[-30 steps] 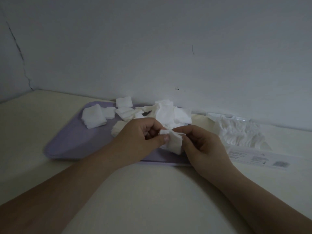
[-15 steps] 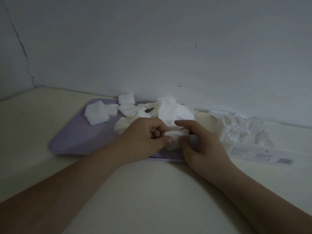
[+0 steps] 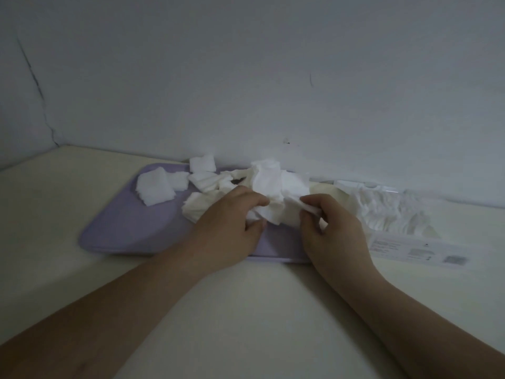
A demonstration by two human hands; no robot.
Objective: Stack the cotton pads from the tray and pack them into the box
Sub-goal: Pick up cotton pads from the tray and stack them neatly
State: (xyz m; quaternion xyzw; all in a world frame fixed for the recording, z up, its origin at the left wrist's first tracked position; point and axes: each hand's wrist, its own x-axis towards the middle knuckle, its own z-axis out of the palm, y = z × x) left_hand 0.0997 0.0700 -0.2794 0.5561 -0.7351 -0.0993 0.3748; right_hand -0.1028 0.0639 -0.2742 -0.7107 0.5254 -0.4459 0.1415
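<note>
A lilac tray [image 3: 123, 228] lies on the cream table against the wall. White cotton pads are scattered over it: a small stack [image 3: 154, 186] at the left, a loose pile [image 3: 269, 177] at the back middle. My left hand [image 3: 232, 228] holds a bunch of pads [image 3: 269, 213] between curled fingers and thumb. My right hand [image 3: 332, 231] pinches the edge of a pad [image 3: 307, 206] right beside that bunch. The box [image 3: 393, 214], a clear pack with white pads inside, lies to the right of the tray.
The box's printed flap [image 3: 418, 251] lies flat on the table at the right. The grey wall stands right behind the tray and box. Bare cream table [image 3: 259, 310] stretches in front between my forearms.
Both hands have moved a little further back over the tray. The pad pinched between them earlier is now bunched in my left hand, and my right hand pinches another pad's edge.
</note>
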